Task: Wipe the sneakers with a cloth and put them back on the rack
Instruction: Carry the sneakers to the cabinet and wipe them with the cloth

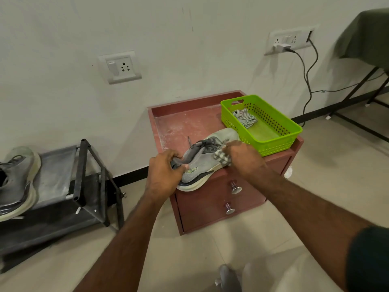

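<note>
A grey sneaker [205, 163] with a white sole lies on its side on top of a small reddish drawer cabinet [179, 123]. My left hand [166, 168] grips its heel and collar. My right hand [242, 154] presses a striped grey-and-white cloth [221, 158] against the sneaker's side near the toe. The second grey sneaker [17, 182] rests on the top shelf of a black shoe rack [84, 178] at the left.
A green plastic basket [273, 131] holding another striped cloth [245, 119] sits on the cabinet's right part. Wall sockets and a hanging cable are behind. A table with black legs stands at the far right. The floor is tiled.
</note>
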`<state>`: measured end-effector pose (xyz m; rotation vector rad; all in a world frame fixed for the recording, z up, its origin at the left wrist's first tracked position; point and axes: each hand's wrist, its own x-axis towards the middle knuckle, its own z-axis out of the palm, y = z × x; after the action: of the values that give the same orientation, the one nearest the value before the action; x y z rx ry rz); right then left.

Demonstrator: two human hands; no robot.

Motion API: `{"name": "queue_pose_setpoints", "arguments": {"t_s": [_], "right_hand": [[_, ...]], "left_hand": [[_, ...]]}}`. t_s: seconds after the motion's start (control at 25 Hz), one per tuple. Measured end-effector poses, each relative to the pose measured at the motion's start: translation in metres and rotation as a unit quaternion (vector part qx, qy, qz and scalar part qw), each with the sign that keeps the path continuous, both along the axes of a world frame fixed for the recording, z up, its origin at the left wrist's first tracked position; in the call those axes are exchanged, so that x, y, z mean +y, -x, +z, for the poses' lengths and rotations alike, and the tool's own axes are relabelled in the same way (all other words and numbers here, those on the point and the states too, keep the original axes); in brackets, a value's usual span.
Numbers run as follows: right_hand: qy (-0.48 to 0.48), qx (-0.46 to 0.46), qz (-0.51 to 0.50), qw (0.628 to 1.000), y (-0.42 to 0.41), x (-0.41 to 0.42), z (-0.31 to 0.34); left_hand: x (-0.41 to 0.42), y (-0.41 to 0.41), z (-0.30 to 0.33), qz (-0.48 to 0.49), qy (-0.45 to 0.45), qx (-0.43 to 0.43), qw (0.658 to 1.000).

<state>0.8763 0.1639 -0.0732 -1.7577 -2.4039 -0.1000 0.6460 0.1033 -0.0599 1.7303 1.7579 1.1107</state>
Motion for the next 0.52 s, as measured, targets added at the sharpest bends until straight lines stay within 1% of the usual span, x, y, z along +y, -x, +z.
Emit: {"name": "queue_pose_setpoints", "arguments": {"t_s": [0.04, 0.08, 0.16, 0.2, 0.24, 0.28, 0.32, 0.36, 0.4, 0.44, 0.48, 0.52], "right_hand": [[0.002, 0.012, -0.023, 1.000, -0.005, 0.004, 0.003], [-0.011, 0.042, -0.011, 0.999, -0.003, 0.003, 0.006], [-0.037, 0.105, 0.074, 0.991, 0.012, -0.011, 0.012], [-0.029, 0.117, 0.116, 0.986, 0.023, -0.023, 0.011], [-0.017, 0.097, 0.146, 0.984, 0.033, -0.031, 0.007], [-0.006, 0.065, 0.143, 0.988, 0.035, -0.031, 0.001], [-0.003, 0.035, 0.109, 0.993, 0.031, -0.022, 0.000], [0.008, 0.011, 0.043, 0.999, 0.022, -0.012, 0.003], [0.021, 0.006, -0.029, 0.999, 0.010, -0.004, 0.010], [0.022, 0.018, -0.073, 0.997, -0.001, 0.000, 0.015], [0.002, 0.047, -0.072, 0.996, -0.003, -0.001, 0.019], [-0.020, 0.079, -0.041, 0.996, 0.002, -0.005, 0.019]], "left_hand": [[0.000, 0.000, 0.000, -0.001, -0.002, 0.002, 1.000], [0.001, 0.002, 0.000, 0.001, -0.003, 0.001, 1.000], [0.003, 0.004, -0.001, 0.008, -0.001, -0.005, 1.000], [0.004, 0.004, -0.002, 0.011, -0.002, -0.002, 1.000], [0.004, 0.003, -0.003, 0.013, -0.005, 0.006, 1.000], [0.004, 0.002, -0.003, 0.013, -0.007, 0.013, 1.000], [0.004, 0.000, -0.004, 0.011, -0.007, 0.012, 1.000], [0.003, 0.000, -0.004, 0.009, -0.005, 0.006, 1.000], [0.001, -0.001, -0.004, 0.006, -0.004, 0.003, 1.000], [-0.001, -0.002, -0.003, 0.003, -0.006, 0.005, 1.000], [-0.001, -0.001, -0.001, 0.006, -0.010, 0.007, 1.000], [0.001, 0.001, -0.001, 0.013, -0.014, 0.006, 1.000]]}}
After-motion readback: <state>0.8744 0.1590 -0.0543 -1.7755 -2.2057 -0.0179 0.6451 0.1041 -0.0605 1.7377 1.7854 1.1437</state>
